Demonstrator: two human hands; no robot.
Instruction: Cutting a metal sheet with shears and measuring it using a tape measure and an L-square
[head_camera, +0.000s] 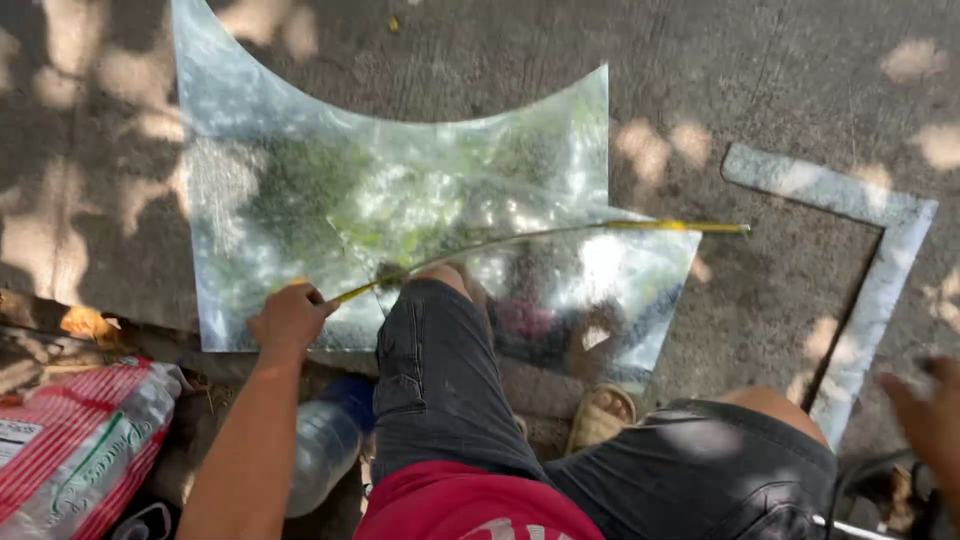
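Note:
A shiny metal sheet (300, 190) with a curved cut on its far edge lies on the concrete ground. My left hand (288, 318) pinches the near end of a yellow tape measure blade (560, 233) at the sheet's front edge; the blade stretches right across the sheet and past its right side. My right hand (925, 405) is blurred at the right edge of the view, apart from the sheet, and what it holds cannot be made out. My knee in dark shorts (430, 370) rests over the sheet's front edge.
A metal framing square (880, 270) lies on the concrete to the right. A red-and-white sack (70, 450) sits at lower left, with a clear plastic bottle (325, 440) beside my leg. A sandal (600, 415) is at the sheet's front.

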